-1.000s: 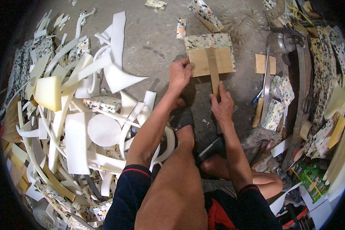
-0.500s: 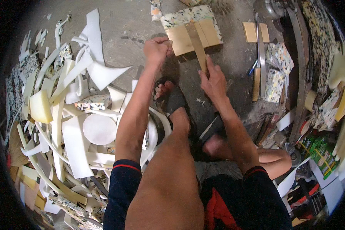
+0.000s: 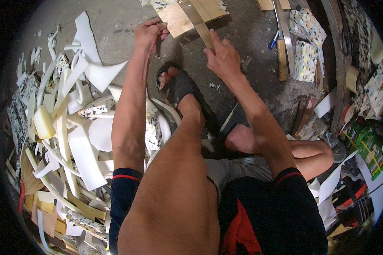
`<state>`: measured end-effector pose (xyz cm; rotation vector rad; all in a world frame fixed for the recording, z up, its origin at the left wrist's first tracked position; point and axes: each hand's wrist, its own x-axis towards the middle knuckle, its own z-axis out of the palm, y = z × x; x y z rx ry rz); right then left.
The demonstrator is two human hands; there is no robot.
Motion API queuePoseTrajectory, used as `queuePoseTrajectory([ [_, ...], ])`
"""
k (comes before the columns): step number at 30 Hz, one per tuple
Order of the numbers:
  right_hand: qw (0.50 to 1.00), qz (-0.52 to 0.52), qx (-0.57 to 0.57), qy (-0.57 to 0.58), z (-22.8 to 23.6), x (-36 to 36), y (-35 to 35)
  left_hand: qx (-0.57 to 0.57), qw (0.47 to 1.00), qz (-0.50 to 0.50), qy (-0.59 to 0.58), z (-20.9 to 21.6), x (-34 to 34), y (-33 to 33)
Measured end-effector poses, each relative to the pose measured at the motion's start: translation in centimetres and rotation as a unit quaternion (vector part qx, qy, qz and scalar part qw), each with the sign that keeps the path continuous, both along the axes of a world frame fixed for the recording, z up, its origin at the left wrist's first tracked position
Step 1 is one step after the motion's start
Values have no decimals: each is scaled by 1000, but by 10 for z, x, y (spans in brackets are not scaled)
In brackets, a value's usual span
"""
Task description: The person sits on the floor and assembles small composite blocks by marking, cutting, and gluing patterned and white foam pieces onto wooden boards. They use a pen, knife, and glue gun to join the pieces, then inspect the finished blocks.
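A tan, flat board lies on a speckled foam block at the top edge, where the view cuts both off. At the board's left edge, my left hand is closed with finger and thumb pressed on it. My right hand grips the near end of a long, flat metal strip, index finger stretched along it. The strip slants across the board, its far end resting over the board. Whether it has a cutting edge, I cannot tell.
White foam offcuts pile up on the left. At the right lie a wooden-handled knife, a long blade, a blue pen and speckled foam pieces. My sandalled foot stands on the concrete floor below the board.
The whole view has shifted, so the board and both hands sit higher and further left. The strip stays across the board at a similar slant; both hands keep their holds.
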<state>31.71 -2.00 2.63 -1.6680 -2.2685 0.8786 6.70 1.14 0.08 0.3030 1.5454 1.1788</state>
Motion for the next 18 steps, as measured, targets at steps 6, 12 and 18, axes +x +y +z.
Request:
queuePoseTrajectory([
  [6, 999, -11, -30, -19, -3, -1, 0, -11, 999, -33, 22, 1, -2, -3],
  [12, 998, -24, -55, -12, 6, -3, 0, 56, 822, -159, 544, 28, 26, -7],
  [18, 997, -36, -67, -10, 11, -5, -1, 187, 733, -335, 563, 29, 67, 8],
])
